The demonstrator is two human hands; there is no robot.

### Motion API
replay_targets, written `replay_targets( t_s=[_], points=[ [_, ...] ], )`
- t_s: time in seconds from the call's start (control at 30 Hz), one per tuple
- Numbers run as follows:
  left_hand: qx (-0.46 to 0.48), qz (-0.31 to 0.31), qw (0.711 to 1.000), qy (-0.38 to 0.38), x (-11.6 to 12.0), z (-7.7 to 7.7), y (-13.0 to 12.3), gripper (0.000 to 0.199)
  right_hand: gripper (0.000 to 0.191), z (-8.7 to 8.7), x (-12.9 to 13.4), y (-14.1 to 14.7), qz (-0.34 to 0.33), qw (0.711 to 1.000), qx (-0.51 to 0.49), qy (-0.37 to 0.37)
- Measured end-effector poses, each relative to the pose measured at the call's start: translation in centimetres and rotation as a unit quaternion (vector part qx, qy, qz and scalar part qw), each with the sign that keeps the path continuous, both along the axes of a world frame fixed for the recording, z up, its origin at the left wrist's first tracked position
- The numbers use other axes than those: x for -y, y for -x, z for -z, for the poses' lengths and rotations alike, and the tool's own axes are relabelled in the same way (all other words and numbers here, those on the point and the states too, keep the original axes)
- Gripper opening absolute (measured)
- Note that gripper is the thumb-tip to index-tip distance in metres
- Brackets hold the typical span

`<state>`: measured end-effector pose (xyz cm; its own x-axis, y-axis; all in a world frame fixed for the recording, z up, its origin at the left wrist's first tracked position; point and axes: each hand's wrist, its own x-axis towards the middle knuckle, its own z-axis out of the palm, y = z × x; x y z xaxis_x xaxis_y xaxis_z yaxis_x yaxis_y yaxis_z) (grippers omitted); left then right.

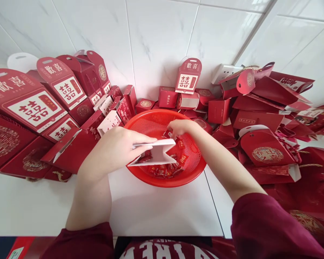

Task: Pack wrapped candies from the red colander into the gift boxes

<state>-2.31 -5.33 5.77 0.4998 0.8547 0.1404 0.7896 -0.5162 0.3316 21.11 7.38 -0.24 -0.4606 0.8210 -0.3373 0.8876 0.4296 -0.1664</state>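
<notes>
A red plastic basket (198, 160) with a perforated wall stands on the white countertop, several red-wrapped candies (162, 172) lying in its bottom. My left hand (121, 144) grips the edge of a small paper gift box (159, 154), thumb and fingers closed on its near-left side. The box hangs over the basket with its white inside and open mouth showing. My right hand (180, 127) reaches into the far side of the basket, beyond the box. Its fingers are curled on a small wrapped candy (169, 134), which they partly cover.
Red gift boxes (35, 108) crowd the left side. Smaller red boxes (167, 98) line the tiled wall behind the basket, with an upright box (187, 77) among them. Red gift bags (268, 151) are piled on the right, near a white power strip (225, 73).
</notes>
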Motion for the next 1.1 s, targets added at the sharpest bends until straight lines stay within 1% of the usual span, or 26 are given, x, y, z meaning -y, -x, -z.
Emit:
replay_targets(
  t_s=[0.07, 0.1, 0.13, 0.17, 0.2, 0.27, 0.3, 0.37, 0.43, 0.5, 0.57, 0.63, 0.73, 0.8, 0.9, 0.97, 1.03, 1.1],
  points=[
    [-0.02, 0.066, 0.997, 0.024, 0.3, 0.2, -0.4, 0.026, 0.014, -1.7, 2.7, -1.1, 0.019, 0.998, 0.006, -0.063],
    [-0.024, 0.092, 0.995, 0.036, 0.4, 0.3, -0.5, 0.026, 0.013, -2.4, 4.5, -1.7, 0.043, 0.992, 0.004, -0.122],
    [-0.024, 0.112, 0.992, 0.047, 0.6, 0.4, -0.7, 0.026, 0.015, -3.0, 6.5, -2.2, 0.081, 0.973, -0.005, -0.217],
    [-0.024, 0.129, 0.99, 0.057, 0.6, 0.5, -0.8, 0.027, 0.017, -3.4, 8.5, -2.7, 0.093, 0.958, -0.024, -0.27],
    [-0.025, 0.141, 0.988, 0.064, 0.7, 0.5, -0.9, 0.027, 0.017, -3.8, 10.5, -3.2, 0.09, 0.952, -0.062, -0.286],
    [-0.029, 0.151, 0.986, 0.068, 0.7, 0.6, -1.1, 0.029, 0.016, -4.1, 13.9, -3.8, 0.06, 0.945, -0.161, -0.279],
    [-0.031, 0.153, 0.985, 0.068, 0.6, 0.7, -1.3, 0.029, 0.016, -4.1, 15.1, -4.0, 0.051, 0.94, -0.191, -0.279],
    [-0.035, 0.15, 0.985, 0.073, 0.3, 0.7, -1.5, 0.03, 0.018, -3.9, 16.6, -4.2, 0.042, 0.933, -0.215, -0.287],
    [-0.044, 0.142, 0.985, 0.085, 0.0, 0.6, -1.6, 0.031, 0.02, -3.5, 17.1, -4.3, 0.037, 0.931, -0.215, -0.292],
    [-0.047, 0.134, 0.984, 0.103, -0.4, 0.6, -1.7, 0.032, 0.022, -3.1, 17.0, -4.4, 0.03, 0.931, -0.219, -0.291],
    [-0.035, 0.139, 0.982, 0.123, -0.7, 0.6, -1.7, 0.034, 0.023, -2.9, 16.8, -4.5, 0.028, 0.927, -0.226, -0.3],
    [-0.017, 0.151, 0.978, 0.143, -1.0, 0.7, -1.6, 0.035, 0.022, -3.0, 16.8, -4.7, 0.03, 0.916, -0.234, -0.325],
    [0.003, 0.148, 0.976, 0.16, -1.4, 0.9, -1.5, 0.034, 0.023, -3.5, 17.5, -4.9, 0.023, 0.89, -0.28, -0.36],
    [0.017, 0.135, 0.977, 0.162, -1.6, 1.1, -1.6, 0.032, 0.029, -3.9, 18.0, -4.9, 0.007, 0.866, -0.332, -0.375],
    [0.043, 0.127, 0.976, 0.17, -2.3, 1.4, -1.8, 0.033, 0.044, -3.7, 18.2, -4.3, -0.046, 0.823, -0.406, -0.393],
    [0.069, 0.128, 0.971, 0.192, -2.9, 1.7, -2.0, 0.035, 0.05, -3.1, 17.6, -3.5, -0.09, 0.805, -0.429, -0.4],
    [0.098, 0.127, 0.96, 0.228, -3.7, 2.1, -2.1, 0.036, 0.048, -2.3, 16.5, -2.6, -0.119, 0.809, -0.416, -0.399],
    [0.116, 0.119, 0.952, 0.258, -4.3, 2.6, -2.1, 0.037, 0.04, -1.6, 15.2, -1.7, -0.124, 0.83, -0.373, -0.395]
  ],
)
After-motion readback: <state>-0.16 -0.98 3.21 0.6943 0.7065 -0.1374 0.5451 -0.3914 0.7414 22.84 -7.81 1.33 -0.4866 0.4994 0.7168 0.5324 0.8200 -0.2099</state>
